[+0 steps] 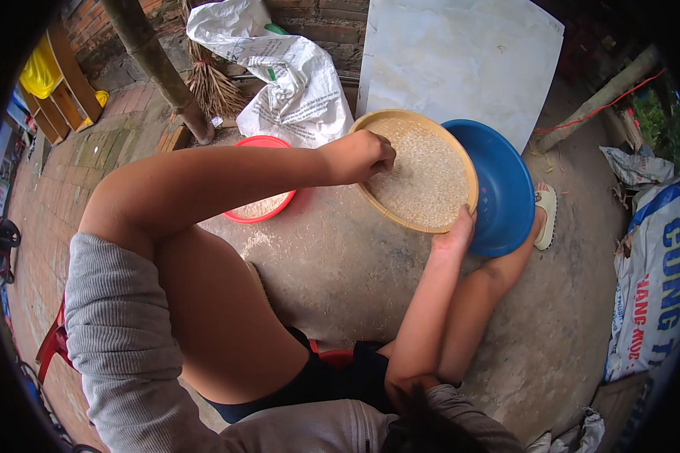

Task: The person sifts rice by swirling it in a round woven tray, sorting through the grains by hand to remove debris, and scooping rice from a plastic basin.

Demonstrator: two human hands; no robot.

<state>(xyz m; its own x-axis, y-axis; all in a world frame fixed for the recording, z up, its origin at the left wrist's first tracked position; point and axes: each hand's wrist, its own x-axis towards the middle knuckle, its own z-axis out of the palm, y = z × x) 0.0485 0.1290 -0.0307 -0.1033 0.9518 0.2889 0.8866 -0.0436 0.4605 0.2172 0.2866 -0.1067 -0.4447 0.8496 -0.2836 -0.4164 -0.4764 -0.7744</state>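
A round woven winnowing tray [470,162] with a tan rim holds a layer of pale grain [423,170] that looks like rice. My right hand [455,232] grips the tray's near right rim, thumb over the edge and the other fingers mostly hidden beneath. Over the tray's left side, my left hand [364,157] is closed, its fingers curled down at the grain; whatever they pinch is too small to make out. Partly under the tray stands a blue basin [506,189]. Below my left forearm, a red basin [258,219] holds more pale grain and is partly covered by the arm.
Spilled grain [258,240] dots the concrete floor. Behind are a crumpled white sack [295,83], a straw broom [210,79], a bamboo post [155,60] and a pale leaning board [461,60]. Printed sacks [650,287] lie at right, near my sandalled foot [544,219].
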